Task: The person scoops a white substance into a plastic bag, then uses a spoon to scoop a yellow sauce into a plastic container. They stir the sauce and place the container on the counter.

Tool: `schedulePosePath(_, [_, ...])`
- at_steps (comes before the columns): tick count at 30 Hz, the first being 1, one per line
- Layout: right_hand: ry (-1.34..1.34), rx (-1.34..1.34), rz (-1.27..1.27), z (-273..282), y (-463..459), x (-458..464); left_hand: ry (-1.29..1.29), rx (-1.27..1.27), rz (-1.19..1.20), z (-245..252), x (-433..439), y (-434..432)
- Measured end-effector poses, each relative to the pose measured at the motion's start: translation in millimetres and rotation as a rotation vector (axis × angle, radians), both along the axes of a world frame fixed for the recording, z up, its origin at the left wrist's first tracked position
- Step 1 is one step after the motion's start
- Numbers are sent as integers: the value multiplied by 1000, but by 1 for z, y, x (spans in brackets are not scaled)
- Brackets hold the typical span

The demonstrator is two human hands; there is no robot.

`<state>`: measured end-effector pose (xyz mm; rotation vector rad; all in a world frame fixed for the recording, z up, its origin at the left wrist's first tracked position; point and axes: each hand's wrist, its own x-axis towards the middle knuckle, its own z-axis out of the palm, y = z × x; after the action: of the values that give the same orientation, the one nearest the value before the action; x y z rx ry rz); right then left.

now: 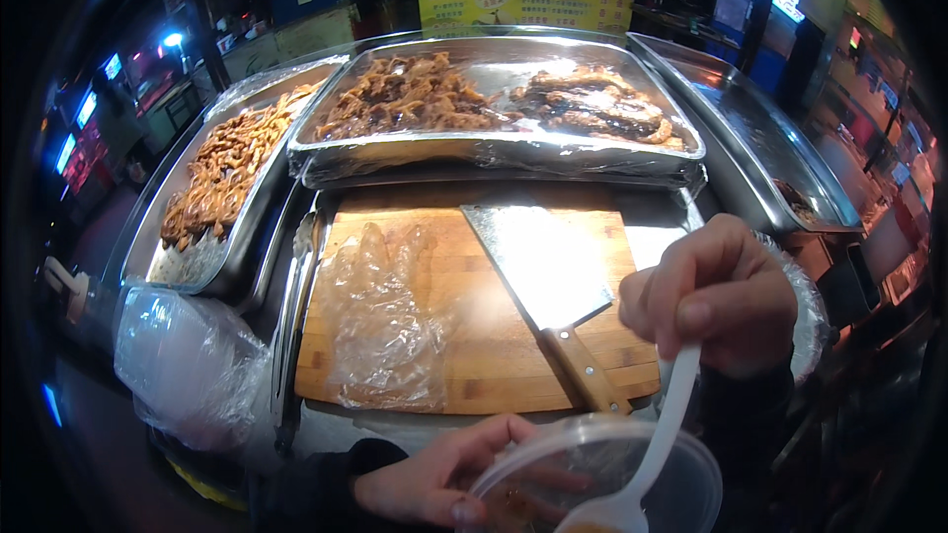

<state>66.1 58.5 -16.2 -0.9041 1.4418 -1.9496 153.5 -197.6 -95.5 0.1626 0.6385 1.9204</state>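
My left hand (452,470) grips the side of a clear plastic tub (689,474) at the bottom of the view. A little brownish matter shows inside it. Above the tub, my right hand (718,296) pinches the upper end of a white plastic spoon (670,414). The spoon's bowl is low over the tub, with some yellowish-brown stuff at the frame's lower edge. Beyond both hands lies a wooden cutting board (474,296). A cleaver (548,274) with a wooden handle rests on it, its blade glaring. Left of the cleaver, a clear disposable plastic glove (385,333) lies flat on the board.
Metal tongs (296,311) lie along the board's left side. A deep steel tray (496,141) of cooked meat stands behind the board. Another tray (222,266) of braised pieces is at left, a third (755,141) at right. Bagged plastic containers (185,363) sit at lower left.
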Motion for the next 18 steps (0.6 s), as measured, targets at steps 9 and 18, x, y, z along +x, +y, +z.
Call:
schedulePosePath(9, [-133,214,359,28,5,4,166,34,-25,0,6,10])
schedulePosePath(18, [-100,-165,268,17,-9,16,204,-20,-107,-10,2,3])
